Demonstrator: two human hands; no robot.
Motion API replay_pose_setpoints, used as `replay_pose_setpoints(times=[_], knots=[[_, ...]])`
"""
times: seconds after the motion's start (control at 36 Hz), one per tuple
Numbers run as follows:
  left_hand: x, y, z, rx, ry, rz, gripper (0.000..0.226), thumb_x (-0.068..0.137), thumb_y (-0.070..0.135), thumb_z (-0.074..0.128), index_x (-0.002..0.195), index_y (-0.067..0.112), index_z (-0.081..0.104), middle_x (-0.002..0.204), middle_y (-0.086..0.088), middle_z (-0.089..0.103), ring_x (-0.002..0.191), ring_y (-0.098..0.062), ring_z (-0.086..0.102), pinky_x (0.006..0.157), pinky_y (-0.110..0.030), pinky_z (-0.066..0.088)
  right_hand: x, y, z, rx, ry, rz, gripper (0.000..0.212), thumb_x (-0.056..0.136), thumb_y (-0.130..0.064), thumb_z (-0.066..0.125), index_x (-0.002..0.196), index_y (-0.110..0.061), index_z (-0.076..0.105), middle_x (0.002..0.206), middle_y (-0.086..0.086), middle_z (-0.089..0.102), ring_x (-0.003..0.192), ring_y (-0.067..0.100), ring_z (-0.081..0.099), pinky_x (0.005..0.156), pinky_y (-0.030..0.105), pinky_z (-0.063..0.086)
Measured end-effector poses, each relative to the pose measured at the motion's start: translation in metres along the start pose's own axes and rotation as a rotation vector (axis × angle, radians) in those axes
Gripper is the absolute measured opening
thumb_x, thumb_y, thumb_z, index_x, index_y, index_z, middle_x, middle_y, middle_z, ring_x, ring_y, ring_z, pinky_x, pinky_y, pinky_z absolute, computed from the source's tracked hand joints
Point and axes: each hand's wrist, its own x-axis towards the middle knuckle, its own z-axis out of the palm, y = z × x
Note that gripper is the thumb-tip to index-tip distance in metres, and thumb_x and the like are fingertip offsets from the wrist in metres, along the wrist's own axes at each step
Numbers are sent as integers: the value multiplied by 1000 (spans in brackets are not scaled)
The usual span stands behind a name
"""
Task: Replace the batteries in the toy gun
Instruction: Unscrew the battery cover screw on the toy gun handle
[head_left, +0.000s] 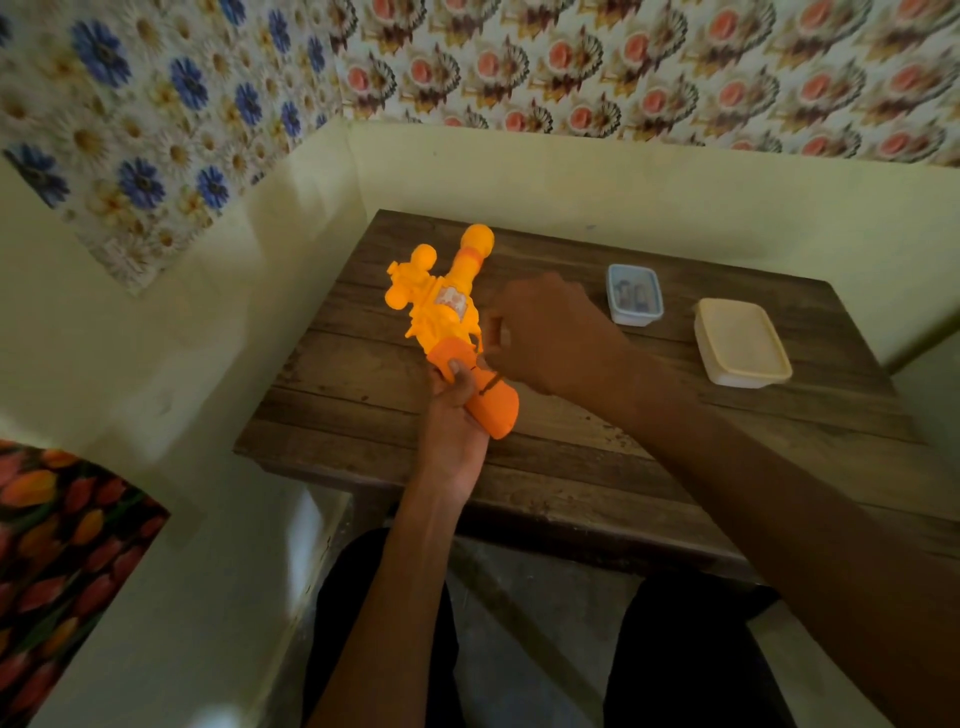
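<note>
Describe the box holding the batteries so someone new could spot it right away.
On the wooden table, look toward the far right side, where two plastic boxes sit. It is the smaller clear container, farther back; the cream lidded box beside it is larger and opaque.

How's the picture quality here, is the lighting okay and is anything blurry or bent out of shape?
Head view: dim, yellowish light; the orange toy gun is the brightest thing, nearly washed out. The right hand and forearm are dark, so detail at the handle is lost. Both hands look slightly soft. Wide-angle bending curves the wall edges and table. No strong glare.
</note>
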Motion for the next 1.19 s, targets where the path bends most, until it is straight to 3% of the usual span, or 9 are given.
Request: replay_pose_setpoints(times=[0.19,0.33,0.42,0.5,0.64,0.75,0.92,1.06,1.19], knots=[[1,4,2,-58,-34,5,46,104,10,34,149,20,33,121,-2,66,112,-22,60,105,-47,38,-2,6,-4,133,-89,-29,20,65,-24,81,81,-26,69,82,-9,67,86,10,59,71,30,49],[0,3,0,-33,-38,11,37,101,15,41,137,19,49,117,-1,66,110,-20,58,101,-42,41,-4,5,-2,113,-18,-29,36,91,-43,57,63,-29,39,67,-11,40,69,12,42,51,27,24],[0,2,0,-14,-8,10,42,103,19,39,144,14,39,120,-5,62,115,-23,54,109,-48,34,-1,6,-2,78,-20,-41,18,90,-33,59,81,-17,61,88,3,61,84,22,58,63,27,31],[1,1,1,-20,14,-8,44,102,20,40,146,20,37,131,-7,57,121,-25,52,108,-48,36,3,9,-1,102,-25,-25,5,76,-24,71,79,-21,69,83,-1,66,82,17,62,63,27,41],[2,6,3,-83,-13,-13,41,103,12,38,143,20,40,105,1,70,99,-16,58,96,-41,44,3,12,0,213,-45,-12,15,66,-25,78,77,-27,68,76,-11,64,76,6,58,66,25,45],[1,8,0,-72,-24,-2,41,104,14,35,144,18,40,114,0,67,111,-18,59,100,-40,44,6,13,10,179,8,-7,26,82,-47,55,68,-26,50,79,-3,57,74,16,53,63,29,35],[0,4,2,-38,-27,-12,35,104,16,35,136,24,46,114,1,67,115,-21,54,111,-48,32,7,12,7,29,-25,24,41,85,-32,60,59,-19,31,66,-1,39,64,19,41,47,27,20],[-3,1,5,17,-3,-16,45,102,15,41,147,21,36,127,-1,62,112,-17,62,94,-39,49,8,4,10,-24,-19,-71,21,81,-28,64,74,-17,48,81,7,55,77,25,57,54,27,26],[-3,2,4,-31,9,-14,44,101,15,41,145,17,40,120,0,67,108,-16,66,83,-34,55,-2,-5,9,44,37,-209,38,82,-18,66,66,-22,32,63,5,45,59,16,38,46,19,14]])
